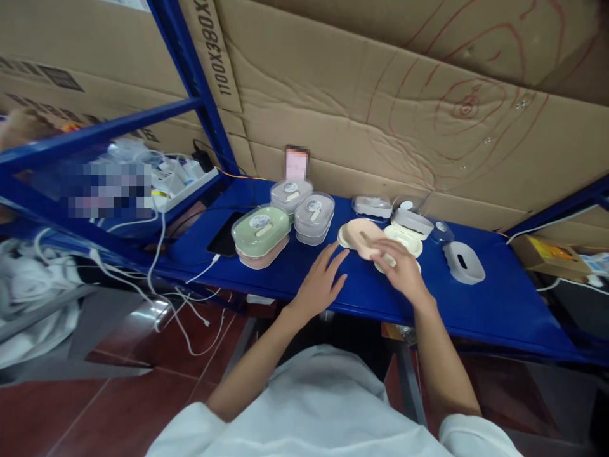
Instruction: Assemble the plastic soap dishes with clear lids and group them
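Observation:
My right hand (401,268) grips the near right edge of a peach oval plastic tray (364,236) with a slot in its middle. The tray is tilted above the blue table. My left hand (320,284) is at the table's front edge, fingers apart and holding nothing, just left of the tray. A cream plastic piece (343,237) shows partly behind the tray's left end. Cream open box parts (404,240) lie behind my right hand, partly covered by it. To the right rests a white oval slotted tray (464,262).
Left on the blue table (518,311), a green clear-lidded box (261,233) tops a pink one, beside grey lidded boxes (314,212). More grey parts (413,222) lie at the back. A phone (297,164) leans against the cardboard. White cables hang at left; a blue rack post stands there.

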Action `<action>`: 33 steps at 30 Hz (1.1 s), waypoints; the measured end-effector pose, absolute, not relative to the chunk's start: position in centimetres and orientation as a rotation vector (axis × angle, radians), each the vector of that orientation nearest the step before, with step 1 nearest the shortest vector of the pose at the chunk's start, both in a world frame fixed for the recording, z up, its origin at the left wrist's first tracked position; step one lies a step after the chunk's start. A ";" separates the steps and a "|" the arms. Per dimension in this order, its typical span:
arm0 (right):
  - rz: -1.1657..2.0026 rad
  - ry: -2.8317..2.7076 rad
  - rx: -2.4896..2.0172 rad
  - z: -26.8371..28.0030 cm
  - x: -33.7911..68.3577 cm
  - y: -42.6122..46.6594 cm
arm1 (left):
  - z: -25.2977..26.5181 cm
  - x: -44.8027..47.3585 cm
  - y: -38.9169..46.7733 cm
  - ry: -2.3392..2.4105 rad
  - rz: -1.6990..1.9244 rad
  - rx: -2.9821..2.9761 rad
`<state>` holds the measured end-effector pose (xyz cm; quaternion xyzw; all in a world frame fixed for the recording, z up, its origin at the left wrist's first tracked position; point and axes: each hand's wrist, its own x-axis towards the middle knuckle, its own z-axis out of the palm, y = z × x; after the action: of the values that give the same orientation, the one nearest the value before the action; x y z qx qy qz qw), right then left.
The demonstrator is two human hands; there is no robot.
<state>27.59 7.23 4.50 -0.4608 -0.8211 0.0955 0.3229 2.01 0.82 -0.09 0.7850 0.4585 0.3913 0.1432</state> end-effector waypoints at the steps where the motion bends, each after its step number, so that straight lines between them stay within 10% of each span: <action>1: 0.334 -2.185 -1.137 4.2 27.9 5.8 | -0.1 2.0 0.9 1.308 1.105 2.310; 33: 0.091 -2.081 -1.298 -1.6 29.5 -0.9 | -0.2 5.0 1.0 1.202 0.981 2.726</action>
<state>29.46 -0.90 -1.63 -0.4978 -0.7984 0.0350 0.3369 4.97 1.05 -0.21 0.8691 0.3834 0.3126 0.0025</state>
